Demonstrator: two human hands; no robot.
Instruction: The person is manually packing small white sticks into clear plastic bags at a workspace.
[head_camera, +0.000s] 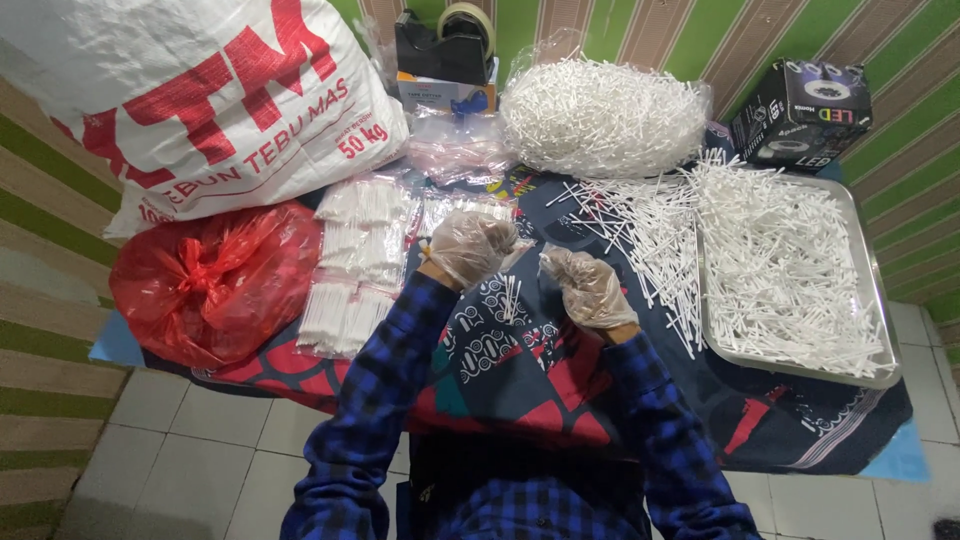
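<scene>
Clear plastic gloves cover both your hands, raised side by side over the dark patterned cloth on the floor. Your left hand is curled nearly closed, and a small clear plastic sleeve seems pinched at its fingertips; your right hand is also half-curled, fingers bent inward, and I cannot tell whether it grips anything. A small bunch of short white plastic sticks lies on the cloth just below and between your hands.

By the look of it, you are at the bagging step: opening a sleeve to take a bunch of sticks. The next move likely calls for parting the sleeve's mouth with both hands, then gathering an even bunch without scattering it.

At nine o'clock from your hands lie flat clear packets of white sticks, stacked in rows. Beyond them, at eight to nine o'clock, sits a knotted red plastic bag. At three o'clock a loose spread of white sticks leads to a rectangular metal tray heaped with more.

Farther off, at ten o'clock, stands a large white woven sack with red lettering. At twelve o'clock is a black tape dispenser on a small box, and at one o'clock a clear bag stuffed with white sticks. At two o'clock rests a black carton with a printed picture.
</scene>
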